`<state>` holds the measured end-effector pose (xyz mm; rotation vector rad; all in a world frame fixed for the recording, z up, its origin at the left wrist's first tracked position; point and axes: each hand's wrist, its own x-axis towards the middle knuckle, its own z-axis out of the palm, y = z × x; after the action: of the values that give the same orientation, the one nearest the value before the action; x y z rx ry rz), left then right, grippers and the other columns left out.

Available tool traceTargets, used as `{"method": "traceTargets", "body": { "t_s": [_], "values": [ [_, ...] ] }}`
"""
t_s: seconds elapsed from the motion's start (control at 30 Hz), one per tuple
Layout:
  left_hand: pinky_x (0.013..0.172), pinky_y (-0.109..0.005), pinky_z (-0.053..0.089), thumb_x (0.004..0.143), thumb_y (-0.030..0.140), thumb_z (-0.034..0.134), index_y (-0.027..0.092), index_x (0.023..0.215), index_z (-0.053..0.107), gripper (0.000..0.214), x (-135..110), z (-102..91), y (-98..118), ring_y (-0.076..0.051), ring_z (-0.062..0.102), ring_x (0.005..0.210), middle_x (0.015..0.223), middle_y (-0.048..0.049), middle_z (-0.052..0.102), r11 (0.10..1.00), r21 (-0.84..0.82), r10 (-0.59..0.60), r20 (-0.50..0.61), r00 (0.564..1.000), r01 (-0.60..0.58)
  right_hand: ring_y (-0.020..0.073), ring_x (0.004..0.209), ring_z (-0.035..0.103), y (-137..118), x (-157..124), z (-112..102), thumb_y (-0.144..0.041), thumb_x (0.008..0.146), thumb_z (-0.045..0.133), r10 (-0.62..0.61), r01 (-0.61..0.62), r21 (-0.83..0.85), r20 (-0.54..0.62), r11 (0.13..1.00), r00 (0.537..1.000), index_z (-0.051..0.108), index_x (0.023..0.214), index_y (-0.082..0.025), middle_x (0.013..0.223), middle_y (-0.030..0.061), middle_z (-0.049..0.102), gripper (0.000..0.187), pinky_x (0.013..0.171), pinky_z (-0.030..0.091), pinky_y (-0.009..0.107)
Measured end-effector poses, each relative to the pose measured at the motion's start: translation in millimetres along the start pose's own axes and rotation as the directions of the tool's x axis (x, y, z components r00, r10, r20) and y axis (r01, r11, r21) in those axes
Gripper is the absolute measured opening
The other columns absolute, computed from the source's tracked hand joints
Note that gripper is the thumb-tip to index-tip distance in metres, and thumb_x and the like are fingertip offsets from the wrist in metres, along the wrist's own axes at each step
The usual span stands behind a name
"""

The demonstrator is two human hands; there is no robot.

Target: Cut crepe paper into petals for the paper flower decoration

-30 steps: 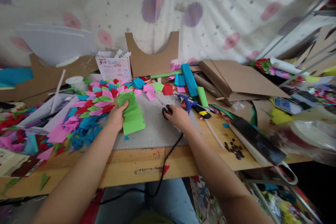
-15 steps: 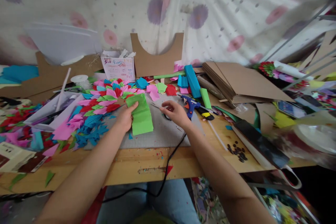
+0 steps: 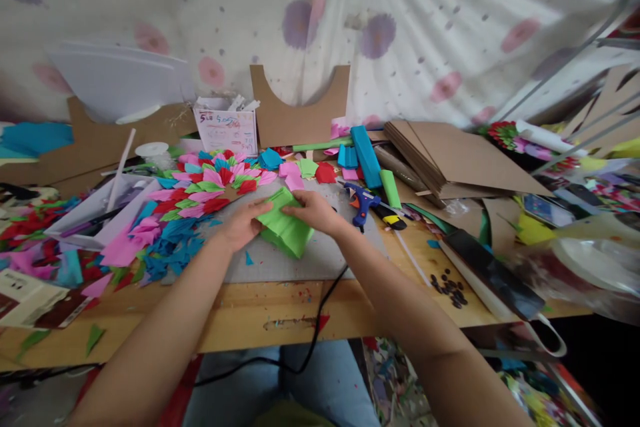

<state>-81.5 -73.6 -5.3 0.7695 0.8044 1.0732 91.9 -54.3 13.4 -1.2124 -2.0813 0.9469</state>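
Observation:
A folded strip of green paper (image 3: 289,235) lies tilted on the grey cutting mat (image 3: 320,257) at the middle of the wooden table. My left hand (image 3: 240,225) grips its left side, fingers curled on the edge. My right hand (image 3: 313,209) rests on its upper end, fingers closed on the paper. Just left of my left hand spreads a round fan of pink, red, green and blue paper petals (image 3: 195,203). A blue glue gun (image 3: 361,203) lies right of my right hand, its black cord (image 3: 320,310) running off the table's front edge.
Folded paper strips (image 3: 367,155) and paper scraps lie behind the mat. A cardboard stack (image 3: 460,157) sits at right, with a black tablet (image 3: 495,273) and dark beads (image 3: 450,288) nearer. A white box (image 3: 227,127), cardboard cutout (image 3: 299,110) and white tray (image 3: 95,210) stand at back left.
My right hand left the black scissors beside the glue gun, moved left and took hold of the green paper. The paper is now turned and lifted at an angle between both hands.

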Motion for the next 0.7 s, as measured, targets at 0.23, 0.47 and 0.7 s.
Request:
{"method": "traceTargets", "body": {
  "t_s": [0.23,0.47,0.7],
  "values": [
    [0.061,-0.029,0.050,0.056,0.022,0.076,0.016,0.084,0.069,0.029,-3.3,-0.2,5.4,-0.021,0.066,0.068,0.078,-0.0071,0.070,0.975,0.118,-0.198,0.076,0.977,0.188,0.0107,0.067,0.047,-30.2,6.1,-24.0,-0.030,0.075,0.056,-0.038,0.195,-0.347,0.412,0.917,0.911,0.061,0.082,-0.016,0.078,0.0005,0.060,0.017,0.059,0.029,0.022],
    [0.061,-0.028,0.049,0.047,0.016,0.080,0.015,0.074,0.070,0.029,-6.0,5.1,-3.6,-0.019,0.065,0.064,0.068,-0.0061,0.069,0.934,0.299,-0.222,0.057,0.973,0.196,0.0107,0.059,0.042,-43.0,14.1,-18.7,-0.028,0.075,0.055,0.063,0.244,-0.543,0.486,0.804,0.872,0.060,0.075,-0.015,0.069,0.0018,0.058,0.014,0.054,0.024,0.024],
    [0.067,-0.028,0.048,0.044,0.017,0.081,0.014,0.069,0.070,0.028,-3.4,5.1,-9.5,-0.018,0.063,0.066,0.068,-0.0043,0.069,0.901,0.428,-0.068,-0.028,0.997,0.073,0.0106,0.061,0.044,-43.7,21.9,-18.8,-0.031,0.075,0.059,0.096,0.202,-0.545,0.469,0.814,0.878,0.060,0.077,-0.015,0.073,0.0018,0.059,0.017,0.054,0.024,0.023]
  ]
}}
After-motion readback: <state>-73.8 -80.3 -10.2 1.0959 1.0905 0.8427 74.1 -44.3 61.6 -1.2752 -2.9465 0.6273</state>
